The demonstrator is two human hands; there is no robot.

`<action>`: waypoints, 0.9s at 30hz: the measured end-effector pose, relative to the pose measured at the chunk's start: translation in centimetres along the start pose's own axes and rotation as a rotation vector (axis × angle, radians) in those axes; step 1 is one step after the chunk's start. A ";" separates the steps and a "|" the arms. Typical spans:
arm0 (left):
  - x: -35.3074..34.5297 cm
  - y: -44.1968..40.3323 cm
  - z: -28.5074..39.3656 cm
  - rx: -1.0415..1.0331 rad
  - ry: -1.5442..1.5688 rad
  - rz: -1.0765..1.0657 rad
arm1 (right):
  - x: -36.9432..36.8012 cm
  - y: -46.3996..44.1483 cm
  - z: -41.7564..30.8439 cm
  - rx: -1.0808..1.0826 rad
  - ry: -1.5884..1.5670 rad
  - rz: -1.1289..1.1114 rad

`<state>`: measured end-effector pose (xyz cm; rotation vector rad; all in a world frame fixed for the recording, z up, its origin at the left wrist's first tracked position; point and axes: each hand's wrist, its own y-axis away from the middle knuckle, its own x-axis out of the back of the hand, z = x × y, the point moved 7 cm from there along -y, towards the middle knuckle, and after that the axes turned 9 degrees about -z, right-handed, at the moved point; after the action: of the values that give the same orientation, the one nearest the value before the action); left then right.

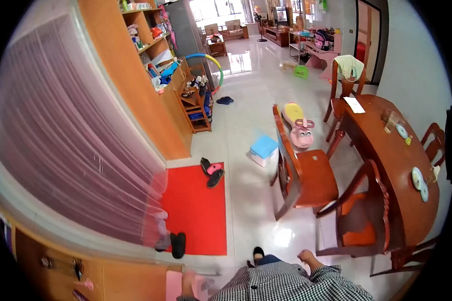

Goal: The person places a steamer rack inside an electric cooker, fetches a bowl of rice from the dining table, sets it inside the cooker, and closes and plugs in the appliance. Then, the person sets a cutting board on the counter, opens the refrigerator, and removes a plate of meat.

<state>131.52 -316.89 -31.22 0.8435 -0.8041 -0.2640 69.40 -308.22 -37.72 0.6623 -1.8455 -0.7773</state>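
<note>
My left hand [190,282] hangs low at the bottom edge, smeared by motion, beside pale pink objects [203,287] that I cannot make out. Whether it grips any of them is unclear. Out to the other side of my checked shirt [261,281] is my right hand [309,258], its fingers curled in and nothing visible in them. It is nearest to a wooden chair [354,220], apart from it. One dark shoe [258,252] of mine shows on the tiled floor.
A red mat [196,210] with dark slippers [178,245] lies left. Chairs surround a wooden table [381,145] at right. Ahead stand a blue-lidded box [264,149], a pink ride-on toy [301,135], a shoe rack [200,108] and a hula hoop [217,65]. Tiled floor runs between.
</note>
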 end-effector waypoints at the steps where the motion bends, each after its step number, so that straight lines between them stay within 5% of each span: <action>1: 0.0 -0.1 0.0 0.154 0.168 -0.077 | 6.9 -0.8 -5.0 0.160 0.145 0.131; 3: 0.6 0.0 1.5 0.320 0.377 -0.115 | 15.4 -6.0 -8.6 -0.052 -0.207 0.280; 11: 6.8 -10.4 13.3 0.437 0.746 -0.022 | 39.9 -23.3 -23.6 0.158 -0.516 0.244; 16: 15.4 -21.5 20.1 0.446 1.030 0.160 | 44.6 -33.5 -19.2 -0.062 -0.429 0.115; 19: 24.3 -30.0 26.5 0.237 1.252 0.402 | 48.3 -35.8 -14.9 -0.123 -0.235 0.202; 22: 33.1 -40.0 44.2 0.104 1.009 0.211 | 52.6 -34.2 -13.6 -0.252 -0.528 0.108; 23: 35.7 -39.9 53.2 0.024 0.912 0.161 | 50.9 -38.6 -11.8 0.068 0.025 0.246; 25: 37.9 -46.0 64.3 -0.138 0.771 0.067 | 51.8 -38.7 -9.0 -0.287 -0.610 0.236; 27: 39.0 -52.1 73.0 -0.276 0.534 0.025 | 55.9 -38.1 -10.9 -0.504 -0.733 -0.034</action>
<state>110.20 -411.78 -20.70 0.6009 -0.2695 -0.1135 63.00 -376.07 -31.00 0.0683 -2.1361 -1.5886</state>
